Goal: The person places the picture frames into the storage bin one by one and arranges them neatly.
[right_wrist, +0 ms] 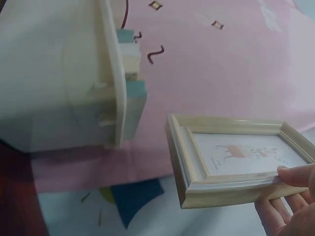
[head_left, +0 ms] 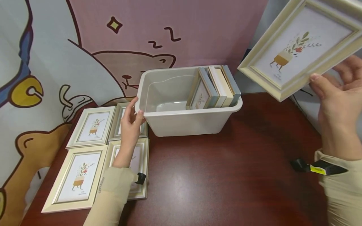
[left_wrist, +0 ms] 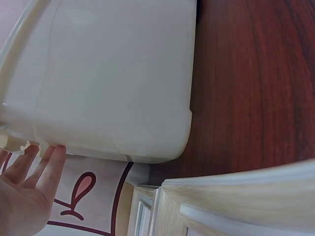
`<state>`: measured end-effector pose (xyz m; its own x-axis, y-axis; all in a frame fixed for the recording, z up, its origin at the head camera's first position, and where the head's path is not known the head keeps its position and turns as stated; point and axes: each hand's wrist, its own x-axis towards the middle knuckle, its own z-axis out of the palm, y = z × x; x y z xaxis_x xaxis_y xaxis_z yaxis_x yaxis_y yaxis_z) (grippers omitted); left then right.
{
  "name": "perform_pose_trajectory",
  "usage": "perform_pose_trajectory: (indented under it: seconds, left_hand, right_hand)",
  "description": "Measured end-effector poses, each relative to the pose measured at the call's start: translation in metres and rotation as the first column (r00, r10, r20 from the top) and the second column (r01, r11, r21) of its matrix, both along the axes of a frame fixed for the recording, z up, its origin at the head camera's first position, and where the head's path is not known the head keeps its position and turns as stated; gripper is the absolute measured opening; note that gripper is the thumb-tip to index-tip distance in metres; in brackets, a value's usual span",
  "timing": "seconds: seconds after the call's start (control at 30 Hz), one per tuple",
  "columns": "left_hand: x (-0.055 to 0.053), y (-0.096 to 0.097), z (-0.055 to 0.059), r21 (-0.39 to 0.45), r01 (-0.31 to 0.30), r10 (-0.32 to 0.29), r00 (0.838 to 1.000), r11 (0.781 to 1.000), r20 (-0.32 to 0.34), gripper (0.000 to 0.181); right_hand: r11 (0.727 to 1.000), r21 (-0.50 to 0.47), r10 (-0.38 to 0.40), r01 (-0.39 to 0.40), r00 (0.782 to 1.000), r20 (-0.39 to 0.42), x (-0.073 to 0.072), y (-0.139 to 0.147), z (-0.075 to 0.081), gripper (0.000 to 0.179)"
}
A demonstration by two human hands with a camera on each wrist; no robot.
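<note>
In the head view, the left hand [head_left: 130, 121], fingers nearly straight, touches the left end of the bin [head_left: 186, 124]; right of it, the right hand [head_left: 340, 89] pinches a picture frame [head_left: 304, 47]. In the left wrist view, fingertips [left_wrist: 58, 151] meet the rim. In the right wrist view, the thumb presses atop, fingers beneath.

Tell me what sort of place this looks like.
Probably an indoor tabletop work corner, though whether in a home, shop or studio I can't tell. A reddish-brown table stands by a cartoon-printed backdrop, with a pale bin holding picture frames.
</note>
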<state>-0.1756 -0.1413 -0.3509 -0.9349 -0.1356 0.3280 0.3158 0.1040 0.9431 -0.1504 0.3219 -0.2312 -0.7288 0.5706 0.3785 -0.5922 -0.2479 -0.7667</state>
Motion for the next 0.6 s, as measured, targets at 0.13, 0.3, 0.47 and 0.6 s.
perform_pose_trajectory:
  seconds: [0.13,0.3,0.47,0.6]
  left_hand:
    - [0.0,0.0,-0.001,-0.003,-0.001,0.001,1.0,1.0,-0.003,0.049]
    - [0.0,-0.001,-0.001,0.004,0.0,0.0,1.0,1.0,-0.001,0.049]
    - [0.0,-0.001,-0.001,0.013,0.004,-0.004,1.0,1.0,0.0,0.05]
    - [0.0,-0.001,0.0,0.012,0.005,-0.005,1.0,1.0,0.006,0.049]
  right_hand:
    - [0.998,-0.062,0.024,-0.028,0.998,-0.057,0.001,-0.013,0.009,0.06]
    - [0.997,-0.003,0.072,-0.073,0.989,-0.128,0.006,-0.036,0.019,0.058]
    - [0.988,-0.012,0.15,-0.155,0.971,-0.185,0.007,-0.061,0.024,0.056]
    - [0.976,-0.009,0.211,-0.217,0.955,-0.208,0.004,-0.083,0.022,0.054]
